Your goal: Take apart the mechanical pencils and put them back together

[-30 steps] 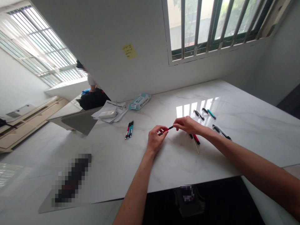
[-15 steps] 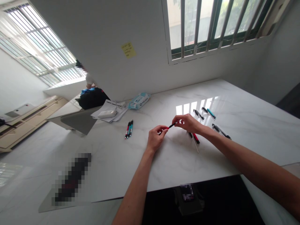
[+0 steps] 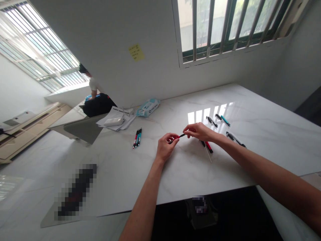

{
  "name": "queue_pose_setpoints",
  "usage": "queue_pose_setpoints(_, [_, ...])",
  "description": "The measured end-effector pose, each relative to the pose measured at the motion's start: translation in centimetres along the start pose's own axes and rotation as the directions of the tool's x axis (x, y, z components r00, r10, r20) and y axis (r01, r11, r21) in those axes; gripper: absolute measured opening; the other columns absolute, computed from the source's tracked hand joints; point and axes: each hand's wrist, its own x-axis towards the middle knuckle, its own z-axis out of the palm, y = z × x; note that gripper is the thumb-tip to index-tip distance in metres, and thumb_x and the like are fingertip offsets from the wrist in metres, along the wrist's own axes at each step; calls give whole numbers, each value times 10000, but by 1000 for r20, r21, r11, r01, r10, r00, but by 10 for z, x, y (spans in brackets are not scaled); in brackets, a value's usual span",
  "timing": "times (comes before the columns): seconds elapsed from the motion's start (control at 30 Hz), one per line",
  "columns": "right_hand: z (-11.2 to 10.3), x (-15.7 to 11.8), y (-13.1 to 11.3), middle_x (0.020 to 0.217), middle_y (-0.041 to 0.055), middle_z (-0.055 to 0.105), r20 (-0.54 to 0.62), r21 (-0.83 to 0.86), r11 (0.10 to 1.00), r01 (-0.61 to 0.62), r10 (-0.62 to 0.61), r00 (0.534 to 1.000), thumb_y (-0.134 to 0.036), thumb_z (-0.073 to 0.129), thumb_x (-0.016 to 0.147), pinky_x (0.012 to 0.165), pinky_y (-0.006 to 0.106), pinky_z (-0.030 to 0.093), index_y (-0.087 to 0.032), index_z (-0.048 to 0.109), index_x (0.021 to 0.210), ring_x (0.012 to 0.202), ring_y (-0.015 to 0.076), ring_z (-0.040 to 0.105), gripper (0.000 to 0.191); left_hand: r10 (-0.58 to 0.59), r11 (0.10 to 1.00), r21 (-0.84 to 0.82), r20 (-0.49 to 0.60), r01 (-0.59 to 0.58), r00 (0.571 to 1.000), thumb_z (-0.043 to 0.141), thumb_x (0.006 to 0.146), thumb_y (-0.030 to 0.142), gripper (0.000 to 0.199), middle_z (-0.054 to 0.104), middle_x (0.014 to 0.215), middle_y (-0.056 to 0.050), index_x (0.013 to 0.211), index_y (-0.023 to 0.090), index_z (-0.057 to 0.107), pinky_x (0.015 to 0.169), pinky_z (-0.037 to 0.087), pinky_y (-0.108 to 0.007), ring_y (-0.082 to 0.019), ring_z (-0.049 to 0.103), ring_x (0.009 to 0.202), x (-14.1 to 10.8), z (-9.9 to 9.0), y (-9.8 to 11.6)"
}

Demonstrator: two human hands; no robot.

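Between my two hands, above the white marbled table [image 3: 140, 177], is a slim black-and-red pen [image 3: 181, 135]. My left hand [image 3: 167, 145] pinches its red part between thumb and fingers. At the pen's black end, my right hand [image 3: 197, 131] has its thumb and fingertips closed on it. Under my right wrist lie a red-and-black pen piece [image 3: 209, 147] and a thin white refill [image 3: 208, 155], both partly covered by the hand. Whether the held pen is whole or only a part, I cannot tell.
Several assembled pens [image 3: 137, 138] lie at the left. Pen parts [image 3: 222, 119] and a black-and-clear pen [image 3: 236, 139] lie to the right. A wipes packet [image 3: 148, 107] and papers [image 3: 117, 125] rest along the wall. A person [image 3: 94, 85] is in the back left.
My right hand's fingers have curled lower and closer around the pen's black end. My left hand keeps its grip. The camera view has shifted slightly.
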Motion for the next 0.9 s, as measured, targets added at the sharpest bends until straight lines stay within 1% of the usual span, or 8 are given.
queue_pose_setpoints(0.07, [0, 0, 0, 883, 41, 777, -27, 44, 998, 46, -45, 999, -381, 676, 922, 669, 287, 467, -220, 750, 1134, 742, 164, 661, 276, -1, 1000, 9, -3, 1, 1000, 733, 853, 328, 126, 787, 956, -37, 906, 225, 782, 730, 518, -294, -164, 651, 790, 0, 0, 1])
queue_pose_setpoints(0.13, [0, 0, 0, 905, 47, 781, -43, 39, 997, 61, -59, 997, -336, 689, 898, 703, 288, 483, -214, 759, 1108, 783, 173, 681, 253, 2, 1000, 15, -2, -2, 1000, 730, 858, 328, 125, 789, 956, -37, 907, 226, 783, 745, 519, -297, -168, 662, 809, 0, 0, 2])
queue_pose_setpoints(0.23, [-1, 1, 1, 904, 57, 787, -26, 16, 999, 45, -45, 999, -393, 657, 931, 694, 297, 481, -213, 786, 1053, 766, 178, 682, 253, 5, 1000, 17, -3, -5, 1000, 732, 865, 333, 128, 794, 961, -36, 916, 228, 783, 774, 522, -303, -171, 679, 828, 0, -1, 1])
queue_pose_setpoints(0.37, [-1, 1, 2, 943, 63, 791, -18, 65, 997, 41, -40, 999, -402, 693, 913, 713, 298, 495, -214, 746, 1174, 791, 178, 691, 327, 1, 1000, 4, -12, -1, 1000, 737, 867, 339, 133, 794, 956, -33, 923, 229, 785, 771, 519, -301, -169, 681, 823, 0, -1, 0])
queue_pose_setpoints(0.5, [0, 1, 0, 886, 56, 784, 9, 44, 999, 29, -30, 1000, -406, 621, 962, 673, 293, 471, -204, 757, 1018, 731, 160, 657, 249, 12, 1000, 11, -13, -12, 1000, 730, 872, 327, 124, 795, 963, -35, 919, 226, 786, 804, 525, -311, -173, 688, 839, -1, -2, 0])
queue_pose_setpoints(0.67, [1, 0, -2, 893, 47, 772, -4, 71, 996, 53, -53, 999, -367, 675, 920, 698, 295, 489, -209, 710, 1146, 753, 162, 656, 277, 7, 1000, 3, -19, -7, 1000, 732, 873, 338, 131, 795, 963, -35, 924, 230, 786, 802, 529, -314, -172, 684, 827, -1, -2, 1])
queue_pose_setpoints(0.77, [1, 0, -2, 862, 40, 764, -14, 73, 995, 70, -69, 998, -330, 669, 912, 693, 299, 484, -207, 712, 1093, 731, 156, 645, 223, 7, 1000, 0, -23, -7, 1000, 734, 872, 334, 123, 795, 963, -34, 917, 233, 787, 800, 532, -313, -173, 688, 829, -1, -2, 1])
queue_pose_setpoints(0.9, [-1, 0, -1, 848, 50, 769, 4, 28, 999, 32, -32, 999, -454, 610, 970, 634, 299, 449, -206, 749, 946, 676, 147, 619, 285, 12, 1000, 5, -23, -11, 1000, 741, 869, 344, 132, 795, 954, -40, 917, 233, 792, 803, 542, -320, -182, 697, 840, -1, -2, 0])
